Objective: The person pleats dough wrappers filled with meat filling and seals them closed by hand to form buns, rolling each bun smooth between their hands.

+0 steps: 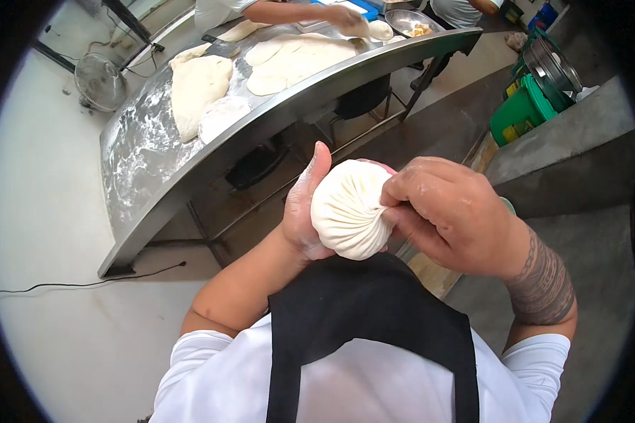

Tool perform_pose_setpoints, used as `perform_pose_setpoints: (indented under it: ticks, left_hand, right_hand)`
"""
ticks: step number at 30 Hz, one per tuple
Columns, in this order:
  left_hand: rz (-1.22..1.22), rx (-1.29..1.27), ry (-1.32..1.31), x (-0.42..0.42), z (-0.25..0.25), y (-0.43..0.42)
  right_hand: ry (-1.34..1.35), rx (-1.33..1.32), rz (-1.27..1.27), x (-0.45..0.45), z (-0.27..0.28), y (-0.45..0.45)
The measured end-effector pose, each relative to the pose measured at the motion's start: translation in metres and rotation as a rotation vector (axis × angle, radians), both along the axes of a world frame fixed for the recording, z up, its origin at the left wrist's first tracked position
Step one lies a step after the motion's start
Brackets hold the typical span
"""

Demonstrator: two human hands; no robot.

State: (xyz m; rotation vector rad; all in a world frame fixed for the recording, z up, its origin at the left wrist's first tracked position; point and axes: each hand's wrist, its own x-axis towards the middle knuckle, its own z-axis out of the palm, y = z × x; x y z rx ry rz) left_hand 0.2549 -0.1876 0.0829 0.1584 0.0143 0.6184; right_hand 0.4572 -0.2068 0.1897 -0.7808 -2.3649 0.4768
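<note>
One pleated dough ball (349, 211); floured metal table (137, 173), fan (100, 82) beyond.

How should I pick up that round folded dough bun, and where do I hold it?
Probably cup the dough bun from underneath with an open palm, as the left hand does: it is round, looks soft, and its pleats face up. I'd avoid lifting by the gathered tip, which the right hand pinches; it might stretch.

Bun (346, 208) in left hand (302, 217); dough (300, 62) on table (140, 168) beyond; bucket (521, 114) right
</note>
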Motion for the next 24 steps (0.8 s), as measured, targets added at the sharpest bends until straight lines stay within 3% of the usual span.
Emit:
perform_pose_setpoints:
  ticks: [9,15,21,24]
  left_hand:
    - [0.036,-0.008,0.097,-0.052,-0.003,-0.005]
    - [-0.021,0.051,-0.007,-0.080,-0.009,-0.006]
    - [0.354,0.233,0.156,-0.086,-0.023,-0.011]
    - [0.406,0.280,0.180,-0.088,-0.022,-0.015]
  right_hand:
    - [0.027,0.025,-0.038,-0.062,-0.007,-0.020]
    - [-0.028,0.043,-0.078,-0.096,-0.010,-0.026]
    - [0.071,-0.172,-0.307,-0.114,-0.016,-0.031]
    - [0.140,-0.162,-0.274,-0.115,-0.021,-0.025]
